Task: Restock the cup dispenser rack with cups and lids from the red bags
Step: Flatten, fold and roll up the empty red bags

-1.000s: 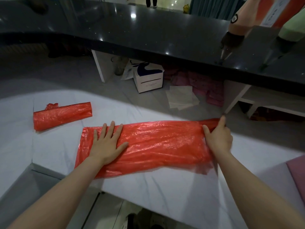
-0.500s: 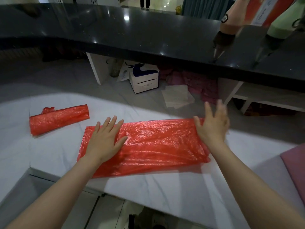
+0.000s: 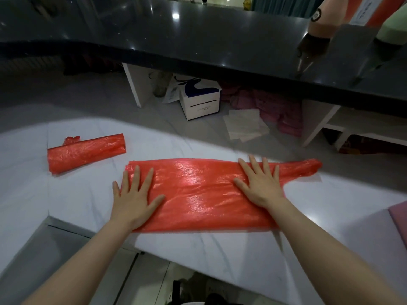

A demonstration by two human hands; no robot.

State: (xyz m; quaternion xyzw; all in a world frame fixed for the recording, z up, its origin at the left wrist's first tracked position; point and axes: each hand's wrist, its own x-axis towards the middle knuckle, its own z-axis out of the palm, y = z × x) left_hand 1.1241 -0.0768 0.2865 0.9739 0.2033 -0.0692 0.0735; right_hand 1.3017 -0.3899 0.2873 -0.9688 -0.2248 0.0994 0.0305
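Observation:
A long flat red plastic bag (image 3: pixel 198 190) lies spread across the white table (image 3: pixel 220 256). My left hand (image 3: pixel 134 199) rests flat on its left end, fingers spread. My right hand (image 3: pixel 259 183) lies flat on the bag right of its middle, fingers apart, holding nothing. The bag's right end (image 3: pixel 306 168) sticks out past my right hand. A second, smaller folded red bag (image 3: pixel 86 151) sits on the table at the far left, away from both hands. No cups, lids or dispenser rack are in view.
A black counter (image 3: pixel 220 40) runs across the back, with pink and green cone-shaped items (image 3: pixel 323 20) at the far right. On the floor beneath are a white box (image 3: pixel 200 100), papers (image 3: pixel 244 126) and pink cloth (image 3: pixel 279 111). A pink item (image 3: pixel 399 219) lies at the table's right edge.
My right hand let go of the bag's right end and moved left, pressing flat on the bag. The right end now lies stretched out. My left hand stayed put.

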